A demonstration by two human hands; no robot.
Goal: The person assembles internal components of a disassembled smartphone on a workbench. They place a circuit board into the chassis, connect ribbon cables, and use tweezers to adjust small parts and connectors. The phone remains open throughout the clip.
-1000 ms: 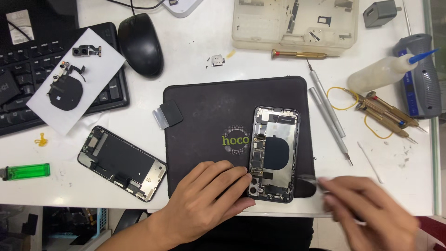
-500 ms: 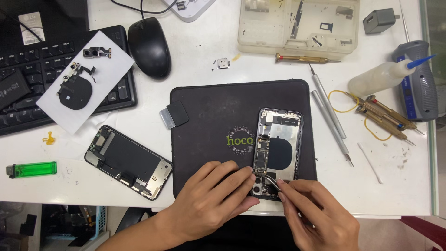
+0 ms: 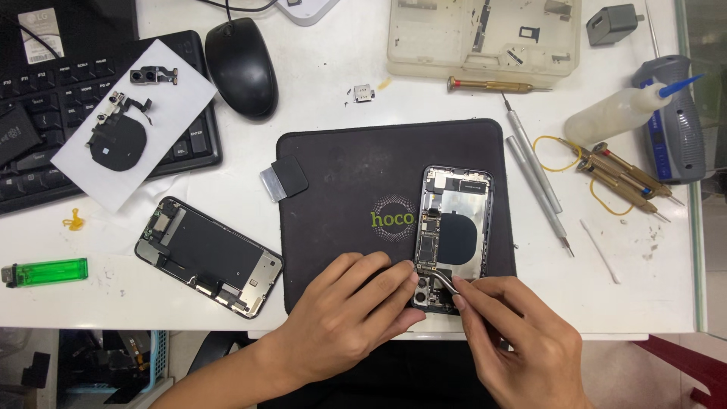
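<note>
An opened phone body [image 3: 454, 227] with bare circuit boards lies on a dark work mat [image 3: 348, 189]. My left hand [image 3: 348, 314] rests on the mat and presses its fingers against the phone's near end. My right hand [image 3: 515, 341] grips thin metal tweezers [image 3: 443, 282], whose tips touch the parts at the phone's lower end. A detached phone screen panel [image 3: 208, 256] lies face down on the white table to the left of the mat.
A keyboard [image 3: 189, 144] with small phone parts on white paper [image 3: 129, 121], a mouse [image 3: 242, 67], a green lighter [image 3: 45, 273], a clear parts box [image 3: 485, 38], screwdrivers [image 3: 534, 170], a squeeze bottle [image 3: 621, 113] and a small grey square pad [image 3: 284, 179] surround the mat.
My right hand came in from the right edge of the mat to the phone's near end, and the tweezers now touch the parts there. My left hand stayed by the phone.
</note>
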